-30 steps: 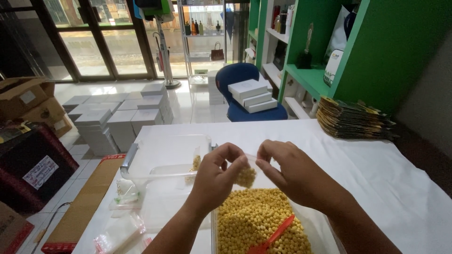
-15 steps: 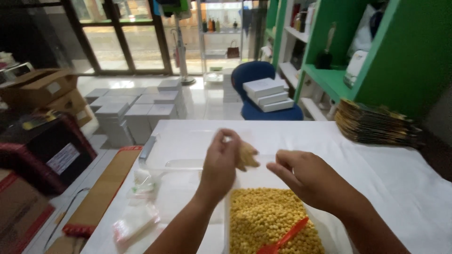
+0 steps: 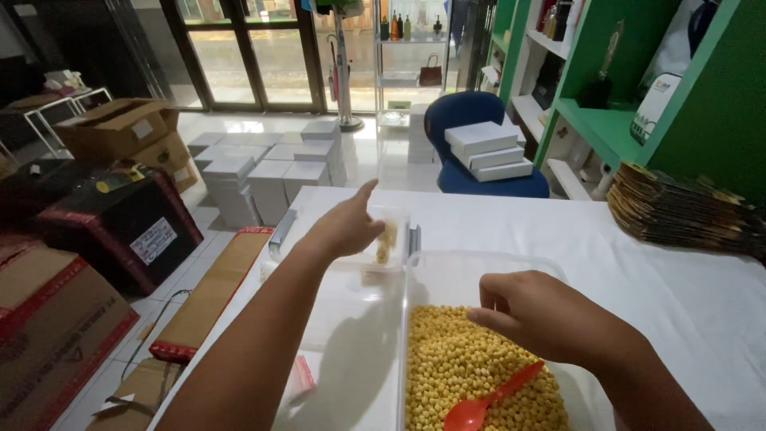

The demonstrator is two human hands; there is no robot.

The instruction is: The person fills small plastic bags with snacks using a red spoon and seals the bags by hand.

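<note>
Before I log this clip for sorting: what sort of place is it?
Likely a small shop's packing room: stacked white boxes and cardboard cartons on the floor, green shelves, and a tub of yellow beans on the table.

A clear plastic tub (image 3: 431, 279) holds pale yellow beans (image 3: 471, 367), with a bright orange-red spoon (image 3: 491, 397) lying on them. The left hand (image 3: 345, 227) holds a small clear bag (image 3: 388, 237) with a few yellow beans inside. The table (image 3: 622, 255) is covered in plain white. Behind it, a deep blue chair (image 3: 479, 120) carries white flat boxes (image 3: 488, 149). The shelving (image 3: 638, 88) at right is vivid green. White cartons (image 3: 263, 168) sit on a pale tiled floor, beside brown cardboard boxes (image 3: 120, 128) and a black case (image 3: 120, 215) edged in red
</note>
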